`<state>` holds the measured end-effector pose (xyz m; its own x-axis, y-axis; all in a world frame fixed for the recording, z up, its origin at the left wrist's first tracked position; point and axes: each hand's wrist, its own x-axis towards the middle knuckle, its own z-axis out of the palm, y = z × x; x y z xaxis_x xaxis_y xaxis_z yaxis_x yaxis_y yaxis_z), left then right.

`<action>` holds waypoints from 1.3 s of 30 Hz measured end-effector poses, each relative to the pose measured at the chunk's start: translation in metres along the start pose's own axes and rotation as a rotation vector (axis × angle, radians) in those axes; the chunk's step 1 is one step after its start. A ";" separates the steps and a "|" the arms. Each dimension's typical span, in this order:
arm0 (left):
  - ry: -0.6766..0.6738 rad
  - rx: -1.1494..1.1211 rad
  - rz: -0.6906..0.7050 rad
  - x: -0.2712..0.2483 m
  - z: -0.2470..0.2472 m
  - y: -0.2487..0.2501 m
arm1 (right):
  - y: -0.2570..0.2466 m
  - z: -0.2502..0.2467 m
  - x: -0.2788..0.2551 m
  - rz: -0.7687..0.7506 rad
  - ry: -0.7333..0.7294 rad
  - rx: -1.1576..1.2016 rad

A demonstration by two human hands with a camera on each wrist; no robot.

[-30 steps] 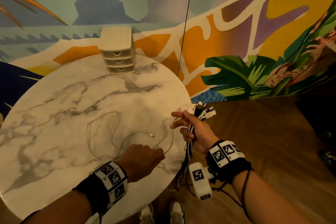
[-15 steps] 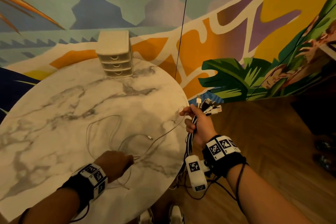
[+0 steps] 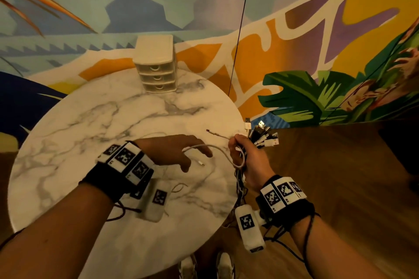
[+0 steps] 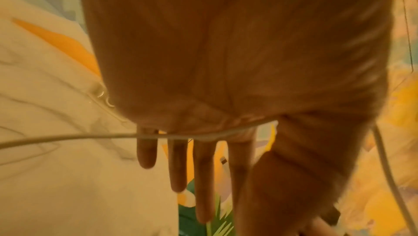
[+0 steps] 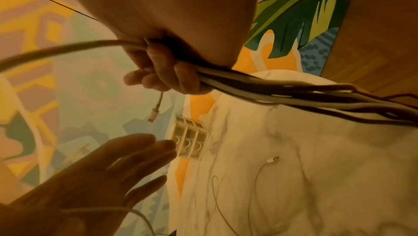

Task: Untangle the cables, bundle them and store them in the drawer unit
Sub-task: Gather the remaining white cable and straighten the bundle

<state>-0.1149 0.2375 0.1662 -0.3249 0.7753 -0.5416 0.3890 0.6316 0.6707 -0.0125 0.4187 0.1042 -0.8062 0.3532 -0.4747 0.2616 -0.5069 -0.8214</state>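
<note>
My right hand (image 3: 242, 154) grips a bundle of black and white cables (image 3: 264, 137) at the right edge of the round marble table (image 3: 90, 120). The plug ends fan out above the fist and the rest hangs below the edge. The right wrist view shows fingers (image 5: 162, 71) curled round the bundle (image 5: 271, 86). My left hand (image 3: 192, 154) hovers over the table just left of it, fingers straight. A white cable (image 3: 217, 149) arcs from it to my right hand and lies across the palm (image 4: 68, 138). A cream three-drawer unit (image 3: 156, 68) stands at the table's far edge, drawers closed.
A thin white cable with a connector (image 5: 272, 159) lies loose on the marble under my left hand. A painted mural wall stands close behind the table, with a thin dark cord (image 3: 238, 41) running down it. Wooden floor (image 3: 340, 188) lies to the right; shoes (image 3: 224, 265) show below the table edge.
My left hand has risen from the table's near side and moved right toward my right hand, carrying the white cable up; its fingers have straightened. My right hand stays at the table edge.
</note>
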 end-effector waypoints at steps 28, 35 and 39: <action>0.800 -0.031 0.198 0.052 0.048 0.055 | -0.002 -0.004 -0.030 -0.141 -0.188 -0.151; 0.814 0.111 0.187 0.049 0.045 0.059 | -0.005 -0.001 -0.032 -0.200 -0.182 -0.276; 0.817 0.145 0.155 0.053 0.046 0.062 | -0.003 0.003 -0.031 -0.202 -0.204 -0.356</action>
<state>-0.0681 0.3179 0.1561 -0.7585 0.6394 0.1257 0.5693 0.5563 0.6053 0.0104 0.4070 0.1218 -0.9385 0.2373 -0.2509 0.2255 -0.1291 -0.9657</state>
